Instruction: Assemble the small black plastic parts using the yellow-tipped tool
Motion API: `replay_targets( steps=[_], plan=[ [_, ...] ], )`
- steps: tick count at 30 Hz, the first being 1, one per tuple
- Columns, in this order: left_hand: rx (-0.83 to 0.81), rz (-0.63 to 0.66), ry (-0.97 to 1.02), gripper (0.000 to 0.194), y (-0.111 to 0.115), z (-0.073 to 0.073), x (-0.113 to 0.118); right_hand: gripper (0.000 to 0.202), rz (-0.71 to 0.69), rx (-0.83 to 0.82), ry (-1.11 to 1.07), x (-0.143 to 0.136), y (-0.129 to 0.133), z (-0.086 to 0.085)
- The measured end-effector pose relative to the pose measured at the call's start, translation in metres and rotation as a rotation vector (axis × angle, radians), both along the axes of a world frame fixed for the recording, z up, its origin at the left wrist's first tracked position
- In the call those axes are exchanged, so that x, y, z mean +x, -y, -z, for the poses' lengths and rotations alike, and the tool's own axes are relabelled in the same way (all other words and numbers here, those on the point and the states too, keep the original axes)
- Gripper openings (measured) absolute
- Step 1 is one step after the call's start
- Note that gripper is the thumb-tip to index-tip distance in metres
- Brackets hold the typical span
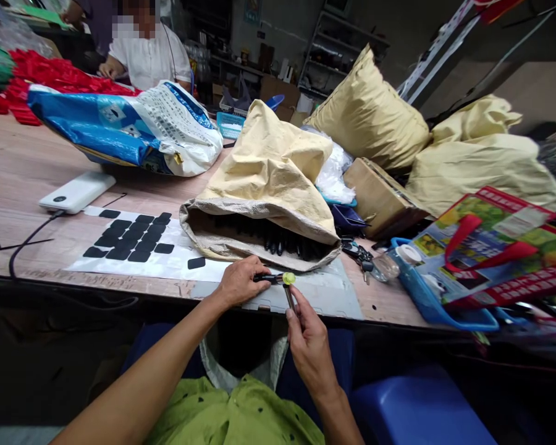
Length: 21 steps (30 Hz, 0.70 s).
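At the table's front edge, my left hand [241, 283] is closed on a slim black stick-like piece [267, 278] that points to the right. My right hand [309, 337] pinches a thin dark rod [290, 298], tilted up and to the left. A small yellow-green round piece [288, 279] sits where the rod's upper end and the black piece come together; which one it belongs to I cannot tell. Just behind my hands lies a beige sack [264, 176], its mouth facing me, with several black slender pieces [280, 241] inside.
Black rounded patches [134, 238] lie on a white sheet [88, 264] at left. Nearby are a white power bank [78, 191] with a cable and a blue-white bag [134, 127]. Keys [359, 253] and a blue basket [463, 316] stand right. A person [151, 59] sits across the table.
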<state>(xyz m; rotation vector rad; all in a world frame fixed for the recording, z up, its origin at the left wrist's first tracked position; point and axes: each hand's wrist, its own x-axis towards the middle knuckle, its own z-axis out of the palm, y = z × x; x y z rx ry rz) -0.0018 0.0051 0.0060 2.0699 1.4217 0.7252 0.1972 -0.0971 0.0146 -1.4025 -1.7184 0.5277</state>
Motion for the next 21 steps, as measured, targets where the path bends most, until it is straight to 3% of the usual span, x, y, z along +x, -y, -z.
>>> replay_targets(
  steps=[9, 17, 21],
  plan=[
    [-0.028, 0.029, -0.002, 0.023, -0.003, -0.001, -0.002, 0.049, -0.058, 0.041, 0.088, -0.014, -0.007, 0.004],
    [-0.027, 0.025, -0.003, 0.026, -0.002, 0.000, -0.001, 0.047, 0.014, 0.083, 0.068, -0.005, -0.010, 0.001],
    [-0.031, 0.011, -0.002, 0.025, -0.002, 0.000, -0.001, 0.046, -0.010, 0.022, 0.072, -0.003, -0.010, 0.004]
  ],
)
